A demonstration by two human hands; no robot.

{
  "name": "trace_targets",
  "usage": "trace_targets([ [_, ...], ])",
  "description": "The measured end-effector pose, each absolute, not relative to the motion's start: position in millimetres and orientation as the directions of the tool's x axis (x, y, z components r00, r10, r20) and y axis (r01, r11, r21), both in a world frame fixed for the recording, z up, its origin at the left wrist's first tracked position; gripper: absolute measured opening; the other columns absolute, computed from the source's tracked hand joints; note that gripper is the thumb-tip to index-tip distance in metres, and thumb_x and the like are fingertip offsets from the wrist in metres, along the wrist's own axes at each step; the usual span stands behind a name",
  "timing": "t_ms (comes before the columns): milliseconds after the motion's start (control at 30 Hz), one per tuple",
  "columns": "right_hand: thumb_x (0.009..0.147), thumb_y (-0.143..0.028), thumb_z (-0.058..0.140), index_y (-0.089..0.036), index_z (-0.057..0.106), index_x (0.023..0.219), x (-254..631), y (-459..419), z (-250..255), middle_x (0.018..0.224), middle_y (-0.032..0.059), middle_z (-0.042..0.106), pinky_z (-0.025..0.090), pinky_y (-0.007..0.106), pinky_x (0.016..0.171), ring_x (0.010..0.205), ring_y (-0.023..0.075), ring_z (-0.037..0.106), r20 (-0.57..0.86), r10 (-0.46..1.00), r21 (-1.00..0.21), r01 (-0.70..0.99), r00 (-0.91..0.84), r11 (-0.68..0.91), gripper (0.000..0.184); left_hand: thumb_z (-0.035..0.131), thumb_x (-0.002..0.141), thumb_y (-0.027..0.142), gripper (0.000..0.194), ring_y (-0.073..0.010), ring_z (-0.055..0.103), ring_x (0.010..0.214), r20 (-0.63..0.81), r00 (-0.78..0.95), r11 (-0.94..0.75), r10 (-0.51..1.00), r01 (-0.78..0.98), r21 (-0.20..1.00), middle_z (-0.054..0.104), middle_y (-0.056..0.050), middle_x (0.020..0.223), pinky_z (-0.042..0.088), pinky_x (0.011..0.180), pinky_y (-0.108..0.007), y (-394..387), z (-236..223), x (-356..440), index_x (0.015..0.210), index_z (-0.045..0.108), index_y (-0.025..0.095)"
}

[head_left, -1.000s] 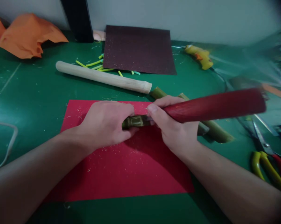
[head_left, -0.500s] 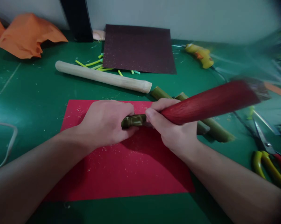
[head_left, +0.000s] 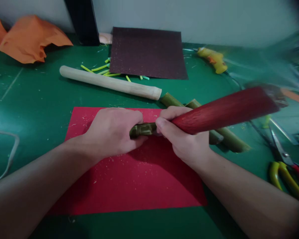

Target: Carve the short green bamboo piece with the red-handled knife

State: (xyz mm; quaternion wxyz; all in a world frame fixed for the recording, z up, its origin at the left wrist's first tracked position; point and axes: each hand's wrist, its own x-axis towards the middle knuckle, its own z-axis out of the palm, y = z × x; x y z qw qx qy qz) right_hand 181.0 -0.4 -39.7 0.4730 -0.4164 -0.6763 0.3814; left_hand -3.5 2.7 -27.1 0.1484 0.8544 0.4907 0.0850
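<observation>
My left hand is closed around a short green bamboo piece, held level above a red sheet. Its left part is hidden in my palm. My right hand grips a thick, dark red wooden handle that slants up to the right. Whatever is at the handle's lower end is covered by my fingers. The right fingertips are at the bamboo's right end, and the two hands are close together. Pale shavings lie scattered on the sheet.
Behind the sheet lies a pale peeled stick, with green bamboo lengths to the right. A dark brown sheet covers some yellow-green strips. At right are a yellow glue gun and scissors; orange paper lies back left.
Almost nothing differs. Both hands keep their grip on the bamboo and the red handle; the handle and right hand have shifted very slightly.
</observation>
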Motion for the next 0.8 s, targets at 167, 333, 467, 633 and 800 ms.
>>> trace_targets([
  [167,0.081,-0.015,0.065,-0.024,0.057,0.058,180.4,-0.3,-39.5,0.057,-0.0030,0.056,0.045,0.028,0.050,0.054,0.0122,0.053,0.341,0.921,-0.903,0.207,-0.189,0.377,0.026,0.055,0.086,0.043,0.021,-0.0197,0.059,0.069,0.021,0.507,-0.484,0.862,0.809,0.334,0.066,-0.001,0.073,0.025,0.055,-0.028,1.4,-28.1,-4.8,0.085,0.066,0.025],
  [333,0.081,-0.014,0.063,-0.024,0.055,0.056,179.9,0.3,-36.8,0.056,-0.0033,0.055,0.044,0.027,0.049,0.053,0.0113,0.053,0.339,0.917,-0.900,0.211,-0.211,0.381,0.028,0.055,0.086,0.044,0.023,-0.0200,0.060,0.071,0.017,0.508,-0.483,0.861,0.808,0.336,0.067,-0.001,0.074,0.026,0.055,-0.028,1.5,-28.8,-5.1,0.085,0.066,0.024],
  [467,0.080,-0.012,0.062,-0.023,0.055,0.055,179.7,0.3,-35.4,0.054,-0.0037,0.055,0.042,0.026,0.047,0.051,0.0104,0.052,0.345,0.905,-0.884,0.237,-0.249,0.402,0.028,0.056,0.085,0.045,0.023,-0.0206,0.060,0.070,0.015,0.501,-0.477,0.865,0.814,0.330,0.066,-0.002,0.074,0.026,0.055,-0.028,2.1,-29.2,-4.3,0.085,0.066,0.024],
  [633,0.080,-0.012,0.064,-0.024,0.057,0.057,179.0,-0.1,-39.2,0.056,-0.0036,0.056,0.046,0.027,0.049,0.053,0.0115,0.055,0.375,0.906,-0.882,0.227,-0.197,0.414,0.027,0.055,0.086,0.045,0.023,-0.0211,0.060,0.070,0.028,0.505,-0.485,0.863,0.810,0.329,0.066,-0.002,0.073,0.025,0.054,-0.029,1.7,-29.0,-3.9,0.082,0.064,0.024],
  [800,0.083,-0.018,0.067,-0.026,0.063,0.064,177.6,0.9,-41.3,0.056,-0.0038,0.058,0.049,0.029,0.052,0.051,0.0117,0.055,0.385,0.919,-0.897,0.202,-0.081,0.394,0.022,0.056,0.084,0.042,0.021,-0.0224,0.062,0.074,-0.001,0.507,-0.483,0.862,0.820,0.307,0.070,-0.003,0.081,0.027,0.057,-0.030,1.7,-28.2,-4.9,0.085,0.065,0.023],
])
